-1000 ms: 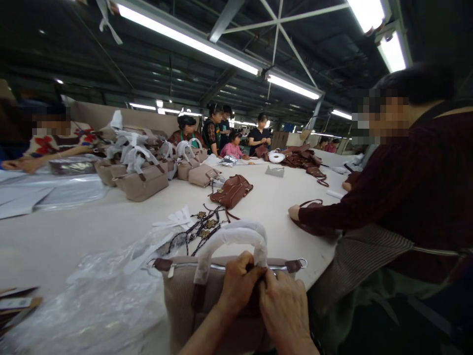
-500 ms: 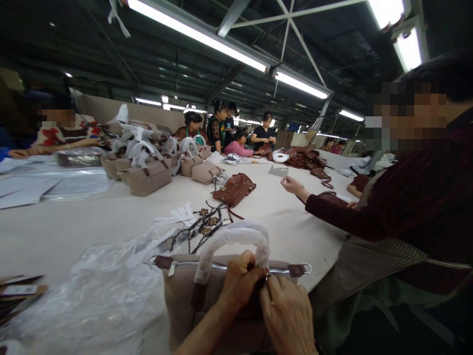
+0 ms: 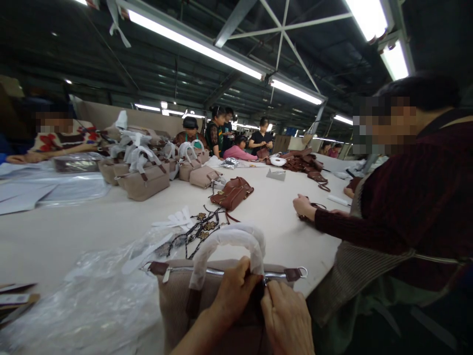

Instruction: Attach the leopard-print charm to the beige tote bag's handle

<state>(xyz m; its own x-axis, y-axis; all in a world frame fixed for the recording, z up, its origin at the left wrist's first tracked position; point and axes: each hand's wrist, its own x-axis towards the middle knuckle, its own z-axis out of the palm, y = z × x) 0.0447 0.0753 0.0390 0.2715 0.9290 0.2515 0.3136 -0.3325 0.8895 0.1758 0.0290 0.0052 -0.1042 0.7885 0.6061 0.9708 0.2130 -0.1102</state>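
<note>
At the near edge of the table [image 3: 66, 231], the left hand [image 3: 232, 296] and right hand [image 3: 286, 318] pinch together at the zip of a tan handbag [image 3: 177, 301], just under its white-wrapped handle [image 3: 227, 241]. Clear plastic wrap [image 3: 92, 301] lies touching the bag's left side. Farther in lies a brown bag [image 3: 232, 192], and a co-worker's hand [image 3: 303, 206] rests near the right edge.

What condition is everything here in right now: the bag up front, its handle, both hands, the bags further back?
Beige handbag: upright, top zipper shut where visible.
Wrapped handle: arched up, covered in white wrapping.
Left hand: closed at the handle's base.
Right hand: pinching by the zipper.
Plastic bag: crumpled, lying beside the handbag.
Brown bag: lying on the table.
Beige bags behind: upright, handles wrapped.
</note>
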